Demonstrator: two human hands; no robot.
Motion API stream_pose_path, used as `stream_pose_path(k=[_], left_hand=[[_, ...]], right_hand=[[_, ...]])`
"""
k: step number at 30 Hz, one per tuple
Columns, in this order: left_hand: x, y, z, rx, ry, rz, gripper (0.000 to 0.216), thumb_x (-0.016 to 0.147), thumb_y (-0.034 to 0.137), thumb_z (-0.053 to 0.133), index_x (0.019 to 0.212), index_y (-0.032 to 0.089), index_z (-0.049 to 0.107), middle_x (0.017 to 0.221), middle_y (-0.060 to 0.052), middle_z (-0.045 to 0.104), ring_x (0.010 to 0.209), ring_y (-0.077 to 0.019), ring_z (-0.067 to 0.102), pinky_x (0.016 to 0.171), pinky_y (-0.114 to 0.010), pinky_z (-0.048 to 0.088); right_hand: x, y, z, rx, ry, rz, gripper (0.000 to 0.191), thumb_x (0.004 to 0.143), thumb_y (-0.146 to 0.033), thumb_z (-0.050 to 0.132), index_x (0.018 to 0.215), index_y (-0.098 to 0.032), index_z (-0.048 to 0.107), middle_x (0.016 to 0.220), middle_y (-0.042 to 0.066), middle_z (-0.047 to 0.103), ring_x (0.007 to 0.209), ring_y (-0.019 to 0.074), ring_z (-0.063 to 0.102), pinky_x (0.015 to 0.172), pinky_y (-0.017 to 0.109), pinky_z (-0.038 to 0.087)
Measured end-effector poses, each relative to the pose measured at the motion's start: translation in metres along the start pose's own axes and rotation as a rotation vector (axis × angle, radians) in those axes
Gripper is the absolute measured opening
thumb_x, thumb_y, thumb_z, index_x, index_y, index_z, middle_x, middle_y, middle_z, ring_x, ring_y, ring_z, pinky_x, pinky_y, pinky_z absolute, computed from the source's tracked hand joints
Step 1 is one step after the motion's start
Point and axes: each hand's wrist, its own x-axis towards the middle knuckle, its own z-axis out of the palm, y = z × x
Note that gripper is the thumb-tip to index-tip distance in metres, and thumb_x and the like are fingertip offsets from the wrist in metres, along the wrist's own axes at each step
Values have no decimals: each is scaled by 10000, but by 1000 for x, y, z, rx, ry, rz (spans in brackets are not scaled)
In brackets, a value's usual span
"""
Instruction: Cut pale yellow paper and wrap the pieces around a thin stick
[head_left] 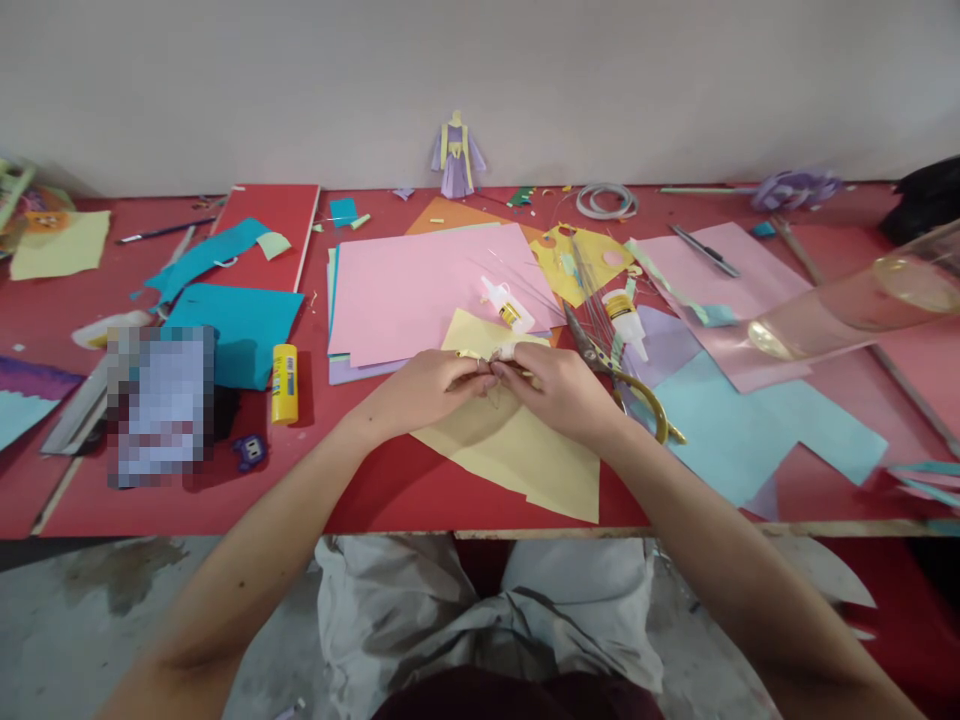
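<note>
My left hand (427, 388) and my right hand (562, 385) meet over a pale yellow paper sheet (517, 470), fingertips pinched close together. Between them is something small, with a yellow bit showing at the left fingers and a white bit at the right; the fingers hide most of it. Just beyond lies a small glue bottle (510, 306) on a stack of pink paper (420, 290). Scissors with yellow handles (600, 360) rest beside my right hand, near a second glue bottle (625, 322).
A paper doll (456, 160) in purple and yellow stands against the wall. To the left are a yellow glue stick (285, 384), teal paper (232, 330) and a small purple figure (249, 453). A clear cup (862, 300), a cutter knife (705, 250) and light blue paper (750, 430) occupy the right.
</note>
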Motion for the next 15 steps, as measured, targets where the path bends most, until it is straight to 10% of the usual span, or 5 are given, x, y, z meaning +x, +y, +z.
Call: stream_pose_path(k=[15], left_hand=[[0, -2, 2, 69, -12, 11, 288, 981, 375, 481, 868, 196, 677, 863, -31, 710, 800, -185, 632, 686, -283, 403]], right_hand=[[0, -1, -2, -39, -41, 0, 213, 978, -282, 451, 821, -188, 559, 769, 38, 615, 690, 161, 552, 604, 263, 314]])
